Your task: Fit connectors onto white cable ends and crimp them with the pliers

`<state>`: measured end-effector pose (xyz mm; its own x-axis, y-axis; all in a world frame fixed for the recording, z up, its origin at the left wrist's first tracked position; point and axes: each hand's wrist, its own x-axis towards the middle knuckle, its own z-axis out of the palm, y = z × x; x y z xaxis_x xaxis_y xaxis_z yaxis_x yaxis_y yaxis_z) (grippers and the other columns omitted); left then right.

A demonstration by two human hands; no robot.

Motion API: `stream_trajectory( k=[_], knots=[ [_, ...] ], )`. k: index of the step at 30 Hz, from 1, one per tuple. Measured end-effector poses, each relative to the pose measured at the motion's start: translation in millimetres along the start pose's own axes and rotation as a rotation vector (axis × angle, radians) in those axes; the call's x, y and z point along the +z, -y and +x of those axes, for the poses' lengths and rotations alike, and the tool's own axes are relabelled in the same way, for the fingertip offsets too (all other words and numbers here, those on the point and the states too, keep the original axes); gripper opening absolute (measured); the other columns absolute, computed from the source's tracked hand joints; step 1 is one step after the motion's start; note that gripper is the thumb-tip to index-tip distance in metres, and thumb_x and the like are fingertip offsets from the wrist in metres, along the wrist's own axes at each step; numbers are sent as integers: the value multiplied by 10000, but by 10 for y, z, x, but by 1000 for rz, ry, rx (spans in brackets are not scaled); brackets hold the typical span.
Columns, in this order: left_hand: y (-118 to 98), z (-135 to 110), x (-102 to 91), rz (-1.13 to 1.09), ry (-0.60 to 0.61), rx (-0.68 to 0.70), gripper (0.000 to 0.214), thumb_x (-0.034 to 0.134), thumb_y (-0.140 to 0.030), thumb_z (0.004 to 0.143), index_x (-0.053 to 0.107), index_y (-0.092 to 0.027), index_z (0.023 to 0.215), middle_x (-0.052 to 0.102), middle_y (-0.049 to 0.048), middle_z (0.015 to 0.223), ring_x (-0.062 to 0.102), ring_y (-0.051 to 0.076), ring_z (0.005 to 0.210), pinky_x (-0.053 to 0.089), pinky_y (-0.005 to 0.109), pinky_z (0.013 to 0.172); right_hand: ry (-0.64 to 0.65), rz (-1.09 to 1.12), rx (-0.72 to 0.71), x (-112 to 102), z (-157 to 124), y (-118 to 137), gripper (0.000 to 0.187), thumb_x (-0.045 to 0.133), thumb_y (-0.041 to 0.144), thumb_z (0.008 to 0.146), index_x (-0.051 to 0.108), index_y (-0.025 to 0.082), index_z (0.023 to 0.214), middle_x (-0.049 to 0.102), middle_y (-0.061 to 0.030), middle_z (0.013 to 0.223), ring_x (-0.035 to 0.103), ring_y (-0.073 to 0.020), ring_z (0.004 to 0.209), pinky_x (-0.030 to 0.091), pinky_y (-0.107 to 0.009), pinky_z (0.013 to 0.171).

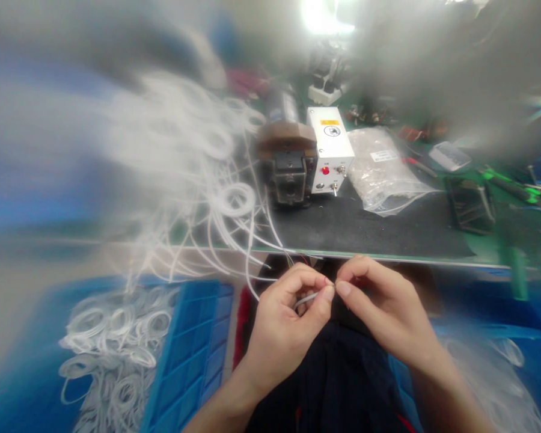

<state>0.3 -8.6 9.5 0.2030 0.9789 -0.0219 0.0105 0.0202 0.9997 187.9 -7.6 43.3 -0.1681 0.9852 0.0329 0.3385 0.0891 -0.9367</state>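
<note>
My left hand [293,319] pinches a white cable [305,298] close to its end, between thumb and forefinger, in front of the bench edge. Fingertip to fingertip with it, my right hand [383,307] is closed in a pinch at the cable's tip. Whatever thin part lies between the right fingertips is too small to make out. To the upper left, a pile of coiled white cables [234,199] lies on the bench, with several loose ends hanging over the edge toward my left hand.
A dark machine [291,174] with a white control box [331,150] stands on a black mat [365,231]. Right of it lie a clear plastic bag [383,171] and green-handled pliers [509,183]. Below left, a blue crate [187,355] holds coiled cables; clear bags [491,385] are at lower right.
</note>
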Motion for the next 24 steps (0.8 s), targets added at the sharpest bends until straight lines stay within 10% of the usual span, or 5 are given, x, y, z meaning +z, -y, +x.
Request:
stream_trajectory(
  k=[24],
  knots=[
    [-19, 11, -16, 38, 1, 39, 87, 711, -174, 1007, 721, -202, 925, 680, 24, 901, 636, 161, 798, 484, 265, 703, 45, 240, 254, -19, 37, 11, 212, 801, 393, 982, 758, 195, 919, 694, 8, 764, 617, -131, 636, 518, -219, 569]
  ],
)
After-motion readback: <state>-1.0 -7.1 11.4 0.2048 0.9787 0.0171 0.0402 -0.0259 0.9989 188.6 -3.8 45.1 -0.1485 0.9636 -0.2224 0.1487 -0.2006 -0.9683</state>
